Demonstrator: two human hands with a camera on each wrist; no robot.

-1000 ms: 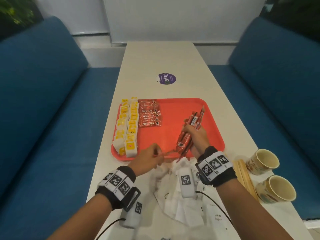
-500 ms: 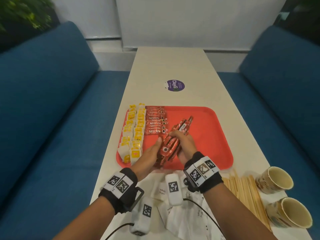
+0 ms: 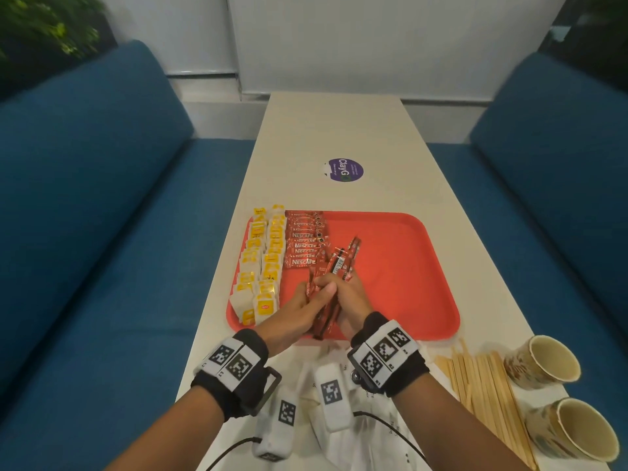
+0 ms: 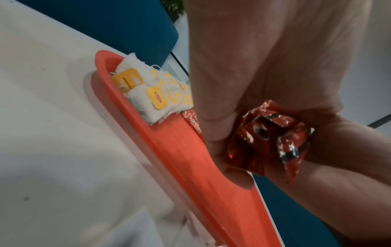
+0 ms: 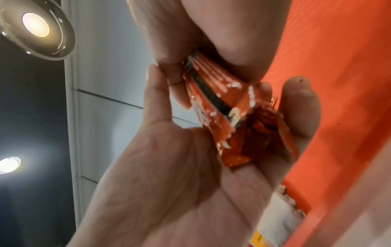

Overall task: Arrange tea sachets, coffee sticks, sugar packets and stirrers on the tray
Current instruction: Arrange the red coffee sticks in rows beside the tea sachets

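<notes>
Both hands, left hand (image 3: pixel 299 305) and right hand (image 3: pixel 350 294), clench one bundle of coffee sticks (image 3: pixel 334 266) above the tray (image 3: pixel 407 266); square the ends, then lay them beside the existing row (image 3: pixel 306 243).

Your left hand (image 3: pixel 299 305) and right hand (image 3: pixel 350 294) meet in front of you, forearms angled inward, wrists banded; both curl their fingers round one bundle of shiny red foil coffee sticks (image 3: pixel 334 277).
</notes>
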